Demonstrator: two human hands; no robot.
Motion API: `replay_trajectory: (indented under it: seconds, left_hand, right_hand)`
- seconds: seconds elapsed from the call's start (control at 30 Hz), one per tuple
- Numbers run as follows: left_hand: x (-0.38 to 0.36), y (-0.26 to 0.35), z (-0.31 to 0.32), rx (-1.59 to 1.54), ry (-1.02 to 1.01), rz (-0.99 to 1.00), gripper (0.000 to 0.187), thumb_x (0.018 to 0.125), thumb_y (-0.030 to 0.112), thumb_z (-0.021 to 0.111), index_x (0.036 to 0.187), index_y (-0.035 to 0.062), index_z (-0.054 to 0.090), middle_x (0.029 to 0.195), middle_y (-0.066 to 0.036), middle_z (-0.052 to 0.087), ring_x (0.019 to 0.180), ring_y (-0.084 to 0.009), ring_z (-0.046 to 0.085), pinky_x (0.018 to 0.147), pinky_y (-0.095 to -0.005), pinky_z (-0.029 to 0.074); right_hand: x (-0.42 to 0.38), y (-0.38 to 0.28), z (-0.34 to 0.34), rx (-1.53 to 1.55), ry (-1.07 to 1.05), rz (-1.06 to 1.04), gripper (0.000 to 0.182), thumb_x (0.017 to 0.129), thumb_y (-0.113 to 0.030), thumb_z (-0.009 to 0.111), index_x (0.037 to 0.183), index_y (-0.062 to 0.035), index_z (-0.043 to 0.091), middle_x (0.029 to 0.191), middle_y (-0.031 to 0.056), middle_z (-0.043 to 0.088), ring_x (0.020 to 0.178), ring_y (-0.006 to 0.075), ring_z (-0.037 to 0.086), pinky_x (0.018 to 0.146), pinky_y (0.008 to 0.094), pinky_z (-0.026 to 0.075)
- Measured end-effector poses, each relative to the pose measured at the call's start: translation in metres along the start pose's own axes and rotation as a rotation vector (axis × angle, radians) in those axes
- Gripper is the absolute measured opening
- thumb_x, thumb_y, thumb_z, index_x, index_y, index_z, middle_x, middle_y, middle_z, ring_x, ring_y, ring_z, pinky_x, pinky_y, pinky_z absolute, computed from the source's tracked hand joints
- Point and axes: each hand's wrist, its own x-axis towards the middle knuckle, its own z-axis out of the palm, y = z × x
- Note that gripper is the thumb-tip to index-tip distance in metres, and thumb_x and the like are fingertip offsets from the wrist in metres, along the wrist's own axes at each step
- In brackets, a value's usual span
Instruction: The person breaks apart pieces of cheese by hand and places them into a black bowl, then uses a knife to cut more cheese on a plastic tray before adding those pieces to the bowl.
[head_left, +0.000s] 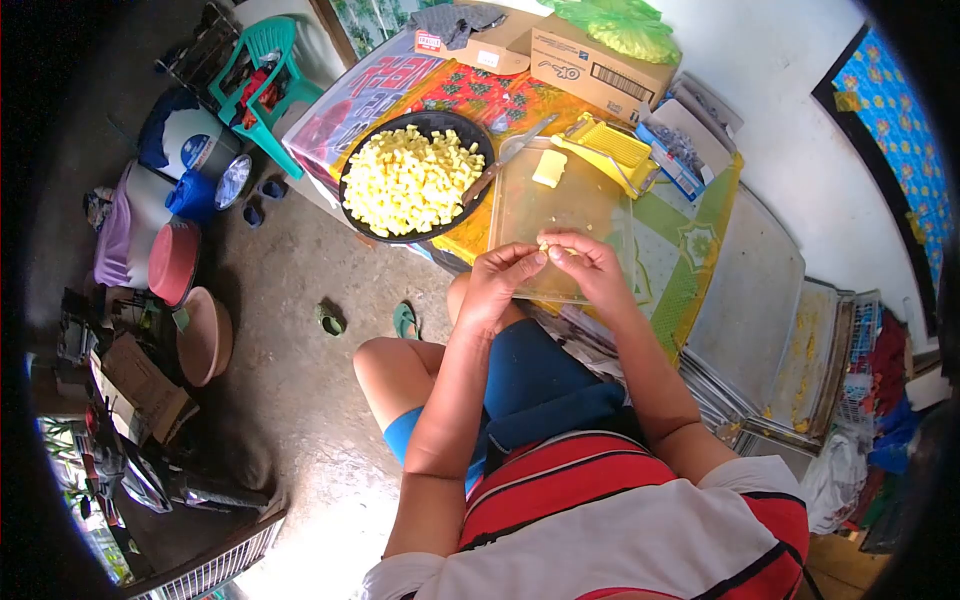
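My left hand [507, 278] and my right hand [592, 268] meet over the near edge of a translucent plastic board [515, 215]. Their fingertips pinch a small pale yellow piece [543, 244] between them; its kind is too small to make out. Farther up the board lies a flat yellow block [549, 168]. Left of the board, a round black tray [350, 207] is heaped with small yellow cubes [410, 180]. A knife [508, 162] rests across the tray's right rim, its blade pointing away. Beyond the block, a yellow slotted plastic rack [612, 150] stands tilted.
Cardboard boxes [590, 70] and a green plastic bag [620, 28] stand at the table's back. A blue-edged open box [680, 160] is at right. Metal trays [745, 290] lean beside the table. A green chair [262, 85], basins [204, 335] and slippers [405, 320] are left.
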Motion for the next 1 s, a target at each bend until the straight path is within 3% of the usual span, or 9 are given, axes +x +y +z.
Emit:
replay_trajectory:
  seconds: [0.07,0.17,0.3,0.47,0.57,0.7,0.77,0.87,1.0]
  left_hand:
    - [0.005,-0.008,-0.006,0.068,0.044,0.008,0.015,0.077,0.016,0.071,0.09,0.0073,0.068,0.087,-0.002,0.066,0.084,-0.0148,0.058,0.079,-0.0301,0.041]
    - [0.007,-0.012,-0.009,1.237,0.358,0.393,0.017,0.075,0.021,0.07,0.088,0.0099,0.068,0.089,-0.005,0.064,0.093,-0.0244,0.057,0.085,-0.038,0.04]
    - [0.016,-0.035,-0.018,1.495,0.326,0.251,0.023,0.071,0.03,0.068,0.084,0.0113,0.067,0.101,-0.008,0.057,0.108,-0.0287,0.049,0.091,-0.0516,0.033]
    - [0.016,-0.031,-0.012,1.689,0.347,0.275,0.027,0.073,0.032,0.067,0.089,0.0102,0.066,0.104,-0.009,0.056,0.107,-0.028,0.049,0.09,-0.0538,0.032]
    - [0.012,-0.028,-0.008,1.533,0.458,0.464,0.032,0.072,0.031,0.069,0.096,0.009,0.065,0.103,-0.009,0.057,0.106,-0.0303,0.05,0.09,-0.0519,0.034]
    - [0.014,-0.024,-0.006,0.908,0.282,0.38,0.04,0.079,0.023,0.07,0.112,0.004,0.059,0.1,-0.008,0.061,0.093,-0.0221,0.057,0.079,-0.0377,0.045]
    - [0.013,-0.016,0.003,0.297,0.097,0.163,0.04,0.082,0.018,0.07,0.116,0.0015,0.056,0.098,-0.008,0.062,0.086,-0.0167,0.06,0.07,-0.0293,0.048]
    - [0.007,-0.001,0.012,-0.006,-0.05,0.124,0.04,0.084,0.012,0.068,0.119,-0.0006,0.054,0.099,-0.008,0.062,0.081,-0.0106,0.06,0.066,-0.0224,0.049]
    - [0.002,0.008,0.013,0.005,-0.086,0.118,0.038,0.084,0.01,0.067,0.119,0.0,0.055,0.102,-0.009,0.062,0.085,-0.0139,0.062,0.072,-0.0254,0.052]
  right_hand:
    - [0.003,-0.002,-0.008,-0.045,0.067,0.019,0.026,0.09,-0.012,0.058,0.114,-0.0002,0.06,0.113,0.0065,0.06,0.104,0.0133,0.055,0.087,0.0261,0.045]
    - [0.001,-0.003,-0.028,-0.378,0.143,0.052,0.032,0.086,-0.016,0.062,0.116,-0.0035,0.059,0.114,0.0102,0.06,0.104,0.018,0.056,0.086,0.0278,0.045]
    - [-0.009,0.013,-0.047,-0.944,0.144,0.03,0.044,0.078,-0.02,0.069,0.118,-0.0063,0.058,0.112,0.0165,0.061,0.103,0.0263,0.059,0.085,0.0303,0.046]
    - [-0.011,0.032,-0.05,-0.728,0.161,0.252,0.047,0.077,-0.02,0.07,0.119,-0.0048,0.056,0.104,0.0149,0.063,0.092,0.0263,0.063,0.078,0.0326,0.049]
    - [-0.007,0.029,-0.052,-0.263,0.182,0.308,0.046,0.079,-0.016,0.069,0.121,-0.0029,0.054,0.101,0.0113,0.064,0.086,0.021,0.063,0.072,0.031,0.051]
    - [-0.001,-0.003,-0.035,0.272,0.181,0.345,0.047,0.082,-0.01,0.068,0.124,-0.001,0.05,0.1,0.008,0.062,0.085,0.0142,0.061,0.07,0.0276,0.05]
    - [0.001,-0.005,-0.029,0.299,0.14,0.307,0.048,0.082,-0.01,0.068,0.125,-0.0012,0.049,0.102,0.0087,0.062,0.086,0.0145,0.06,0.072,0.028,0.05]
    - [0.002,-0.012,-0.019,0.315,0.107,0.278,0.05,0.081,-0.008,0.068,0.125,-0.0012,0.047,0.102,0.0092,0.062,0.088,0.0143,0.06,0.074,0.0283,0.05]
    - [0.002,-0.019,-0.012,0.316,0.083,0.251,0.05,0.081,-0.007,0.068,0.126,-0.0011,0.046,0.101,0.0096,0.062,0.088,0.0139,0.06,0.075,0.0284,0.049]
